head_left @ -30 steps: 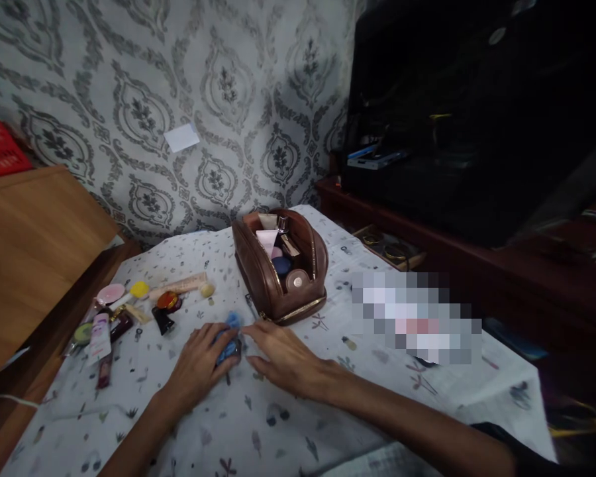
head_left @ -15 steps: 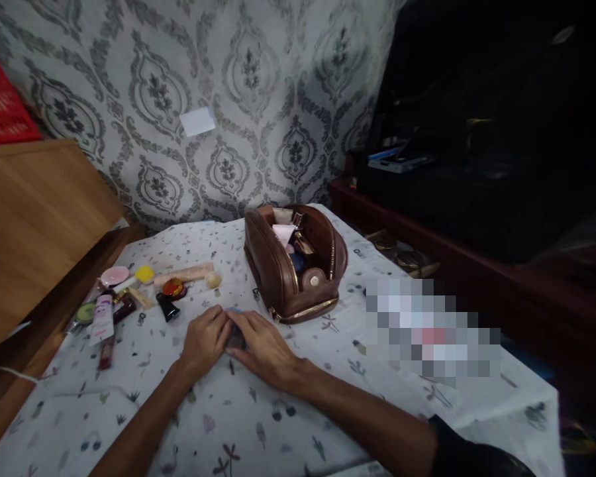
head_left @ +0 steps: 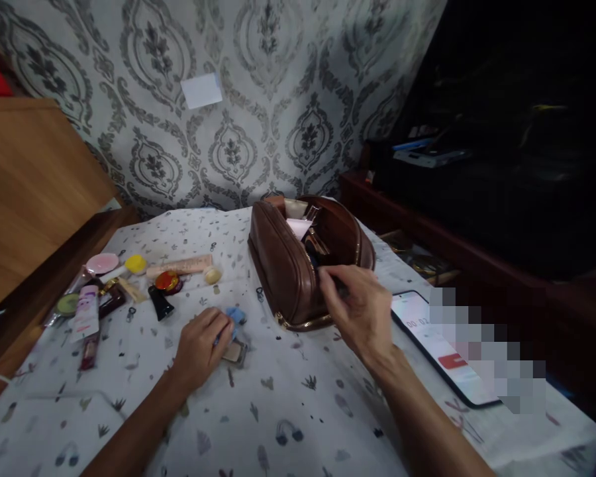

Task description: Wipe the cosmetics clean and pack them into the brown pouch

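Observation:
A brown leather cosmetics pouch [head_left: 288,271] stands open on the patterned tablecloth [head_left: 288,411], with tubes and small pots inside. My right hand [head_left: 360,308] is raised at the pouch's front edge, fingers pinched on a small dark item I cannot make out. My left hand [head_left: 198,344] rests on the cloth left of the pouch, fingers curled over a small blue item [head_left: 234,317] beside a small flat compact [head_left: 234,352].
Loose cosmetics lie at the table's left: a pink pad [head_left: 102,263], a yellow sponge [head_left: 136,264], a long tube [head_left: 179,266], a red-topped pot [head_left: 168,281], a white tube [head_left: 84,313]. A phone [head_left: 440,344] lies at the right. Wooden furniture stands left, a dark cabinet right.
My right hand has left the blue item and lifted right to the pouch's opening. My left hand stays on the blue item. The view has shifted, showing the phone.

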Motion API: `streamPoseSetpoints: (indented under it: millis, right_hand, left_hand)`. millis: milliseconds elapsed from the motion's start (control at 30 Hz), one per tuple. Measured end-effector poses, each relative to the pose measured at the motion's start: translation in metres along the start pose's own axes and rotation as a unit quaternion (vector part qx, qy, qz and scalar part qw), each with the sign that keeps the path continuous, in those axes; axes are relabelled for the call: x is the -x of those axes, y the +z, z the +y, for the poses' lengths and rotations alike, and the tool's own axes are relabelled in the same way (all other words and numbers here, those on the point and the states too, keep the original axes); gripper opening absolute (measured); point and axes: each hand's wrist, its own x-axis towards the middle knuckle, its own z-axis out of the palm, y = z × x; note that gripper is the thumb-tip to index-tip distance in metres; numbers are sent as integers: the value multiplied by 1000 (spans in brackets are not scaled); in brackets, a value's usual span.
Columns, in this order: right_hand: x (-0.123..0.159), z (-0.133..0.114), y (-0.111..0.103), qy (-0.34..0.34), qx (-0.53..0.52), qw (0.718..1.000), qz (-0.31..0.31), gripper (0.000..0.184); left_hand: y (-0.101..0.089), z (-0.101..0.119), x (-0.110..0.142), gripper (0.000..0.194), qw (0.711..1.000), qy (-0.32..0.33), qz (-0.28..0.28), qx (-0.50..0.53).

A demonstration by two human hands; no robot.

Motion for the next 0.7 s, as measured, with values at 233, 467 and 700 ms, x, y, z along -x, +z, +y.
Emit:
streamPoseSetpoints:
  millis: [233, 467, 700]
  right_hand:
    - [-7, -4, -21, 150, -51, 987, 3, 38]
    - [-6, -2, -21, 164, -46, 985, 27, 35]
    - [3, -7, -8, 2, 16, 997, 70, 22]
  left_hand:
    - [-2, -2, 1, 21, 996, -40, 3, 74]
    - [-2, -5, 1, 16, 994, -45, 9, 101]
    - [-3, -4, 1, 24, 992, -69, 6, 102]
